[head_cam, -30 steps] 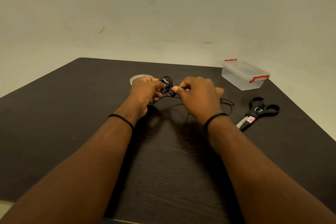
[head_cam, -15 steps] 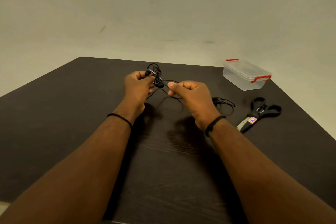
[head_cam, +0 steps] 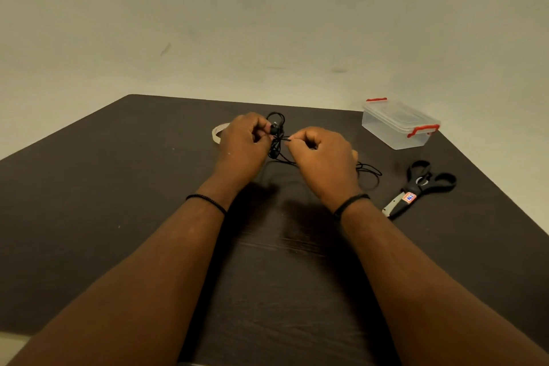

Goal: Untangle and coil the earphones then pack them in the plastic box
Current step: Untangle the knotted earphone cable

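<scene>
Head view, left to right. Tape roll (head_cam: 218, 133), pale, lies toward the far edge of the table (head_cam: 89, 187), partly hidden behind the left hand (head_cam: 243, 142). Left hand, raised over the middle of the table, pinches the knotted bundle of the earphones (head_cam: 276, 137) between thumb and curled fingers. Right hand (head_cam: 322, 157), just beside it, pinches a single black strand leading out of the bundle, fingers curled tight. Loose cable runs under the right hand and lies in slack loops on the table to its right. Scissors (head_cam: 421, 184), black-handled and closed, lie near the right edge, close to those loops. Box (head_cam: 398, 125), clear plastic with red clips, sits at the far right corner with its lid on. Judged state: untangling is in hand; coiling and packing are not yet done, and the box must be opened first. Risks: a hard pull on the strand could cinch the knot tighter or strain the thin wire at an earbud; the trailing loops could snag on the scissors as the cable is drawn in. Surface: dark wood-grain table, matt, with small pale specks. Room: plain off-white wall behind, faintly scuffed.
</scene>
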